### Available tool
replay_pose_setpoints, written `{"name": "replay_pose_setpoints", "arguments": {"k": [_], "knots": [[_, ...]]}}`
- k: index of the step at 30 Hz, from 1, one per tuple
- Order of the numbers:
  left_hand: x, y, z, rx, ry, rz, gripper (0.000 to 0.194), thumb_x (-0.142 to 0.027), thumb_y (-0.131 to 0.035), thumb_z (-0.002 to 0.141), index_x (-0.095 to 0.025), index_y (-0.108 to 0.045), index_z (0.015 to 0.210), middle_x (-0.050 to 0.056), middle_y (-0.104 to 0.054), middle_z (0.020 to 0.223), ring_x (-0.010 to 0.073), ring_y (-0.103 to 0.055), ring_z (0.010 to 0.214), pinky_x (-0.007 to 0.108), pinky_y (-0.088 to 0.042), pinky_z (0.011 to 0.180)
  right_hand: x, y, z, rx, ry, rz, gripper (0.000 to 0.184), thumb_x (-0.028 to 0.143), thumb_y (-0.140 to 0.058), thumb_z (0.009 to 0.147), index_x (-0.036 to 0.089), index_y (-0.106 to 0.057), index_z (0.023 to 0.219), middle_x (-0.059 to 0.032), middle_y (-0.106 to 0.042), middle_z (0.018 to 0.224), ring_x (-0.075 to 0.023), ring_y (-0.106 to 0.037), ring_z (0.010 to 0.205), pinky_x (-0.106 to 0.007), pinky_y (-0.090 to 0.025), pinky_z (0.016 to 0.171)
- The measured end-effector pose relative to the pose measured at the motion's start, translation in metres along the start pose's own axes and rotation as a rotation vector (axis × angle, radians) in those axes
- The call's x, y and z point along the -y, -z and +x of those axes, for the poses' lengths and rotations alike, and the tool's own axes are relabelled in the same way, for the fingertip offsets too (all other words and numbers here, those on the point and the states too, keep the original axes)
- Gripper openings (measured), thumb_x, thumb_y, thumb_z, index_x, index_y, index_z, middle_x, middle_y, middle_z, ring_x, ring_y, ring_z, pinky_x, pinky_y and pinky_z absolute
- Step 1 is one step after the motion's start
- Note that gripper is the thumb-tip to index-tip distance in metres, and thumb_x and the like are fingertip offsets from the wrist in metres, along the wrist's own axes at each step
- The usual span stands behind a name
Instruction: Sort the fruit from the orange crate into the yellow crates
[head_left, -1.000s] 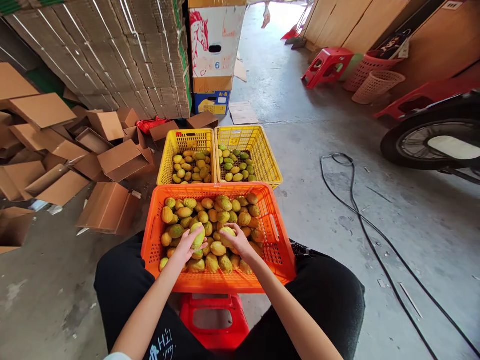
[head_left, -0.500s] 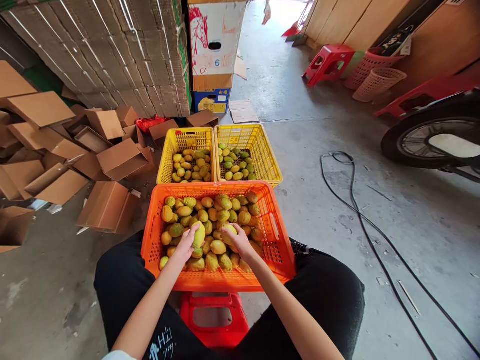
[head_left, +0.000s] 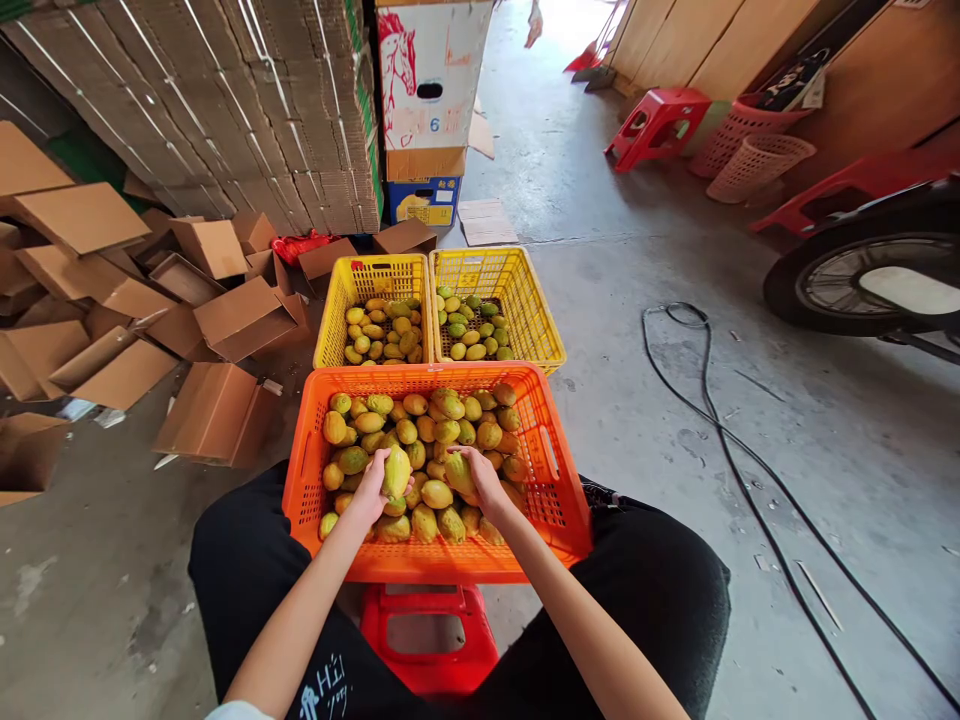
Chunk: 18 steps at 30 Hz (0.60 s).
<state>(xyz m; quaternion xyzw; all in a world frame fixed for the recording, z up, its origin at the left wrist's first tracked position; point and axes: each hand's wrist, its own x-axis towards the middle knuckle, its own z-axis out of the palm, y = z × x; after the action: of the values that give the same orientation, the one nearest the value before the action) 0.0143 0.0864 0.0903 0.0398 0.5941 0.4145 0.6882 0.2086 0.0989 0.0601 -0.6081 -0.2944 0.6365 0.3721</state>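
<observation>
My left hand (head_left: 375, 488) is closed around a yellow-green oval fruit (head_left: 396, 472), raised just above the pile. In my right hand (head_left: 484, 480) is another green-yellow oval fruit (head_left: 459, 473), partly covered by the fingers. Both hands are over an orange plastic crate (head_left: 442, 568), which holds many similar fruits (head_left: 436, 494) in yellow and green. The crate sits between my knees, with a red plastic stool (head_left: 480, 640) showing below it. Beyond its far rim stand a yellow crate (head_left: 330, 315) with mostly yellow fruits and a second yellow crate (head_left: 536, 300) with greener ones.
Loose cardboard boxes (head_left: 217, 410) lie heaped at the left, before tall stacks of flattened cardboard (head_left: 225, 110). A black cable (head_left: 712, 410) loops over the floor at right. A wheel (head_left: 847, 275), a red stool (head_left: 656, 125) and pink baskets (head_left: 757, 165) stand farther back.
Both held fruits have been turned slightly in the hands, showing different sides. The hands stay in nearly the same place over the orange crate.
</observation>
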Motion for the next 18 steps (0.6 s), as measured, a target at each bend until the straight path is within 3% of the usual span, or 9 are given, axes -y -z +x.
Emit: {"name": "replay_pose_setpoints", "arguments": {"k": [5,8,12,18], "knots": [[-0.002,0.003,-0.003,0.023,-0.046,0.113,0.047,-0.038,-0.088,0.073,-0.019,-0.055,0.099,0.006,-0.071,0.08,0.0175,-0.072,0.065,0.023,-0.056,0.053,0.001,-0.003,-0.002,0.028,-0.08,0.106,0.038,0.056,-0.076,0.066,0.024,-0.061,0.081,-0.0041,-0.068,0.083,-0.0222,-0.066,0.073,-0.035,-0.059,0.062],[-0.002,0.003,-0.005,0.022,-0.063,0.153,0.057,-0.036,-0.093,0.066,-0.02,-0.051,0.101,0.006,-0.071,0.08,0.0177,-0.07,0.061,0.023,-0.053,0.05,-0.003,-0.005,0.0,0.006,-0.076,0.096,0.047,0.052,-0.085,0.059,0.026,-0.055,0.084,0.0002,-0.064,0.075,-0.0196,-0.064,0.064,-0.035,-0.06,0.062],[0.0,0.002,-0.003,0.015,-0.08,0.125,0.048,-0.031,-0.09,0.069,-0.02,-0.053,0.097,0.007,-0.072,0.085,0.0181,-0.072,0.069,0.025,-0.058,0.057,-0.009,-0.004,0.004,-0.06,-0.012,0.013,0.052,0.05,-0.085,0.057,0.027,-0.054,0.091,-0.0001,-0.066,0.078,-0.0212,-0.066,0.071,-0.034,-0.059,0.062],[0.003,0.005,0.004,-0.069,-0.061,0.01,0.023,-0.029,-0.077,0.079,-0.018,-0.06,0.091,0.004,-0.069,0.084,0.0162,-0.071,0.075,0.024,-0.062,0.063,-0.004,-0.001,0.0,-0.06,-0.06,0.055,0.032,0.051,-0.071,0.066,0.023,-0.06,0.078,-0.0037,-0.067,0.076,-0.0244,-0.068,0.077,-0.033,-0.058,0.064]]}}
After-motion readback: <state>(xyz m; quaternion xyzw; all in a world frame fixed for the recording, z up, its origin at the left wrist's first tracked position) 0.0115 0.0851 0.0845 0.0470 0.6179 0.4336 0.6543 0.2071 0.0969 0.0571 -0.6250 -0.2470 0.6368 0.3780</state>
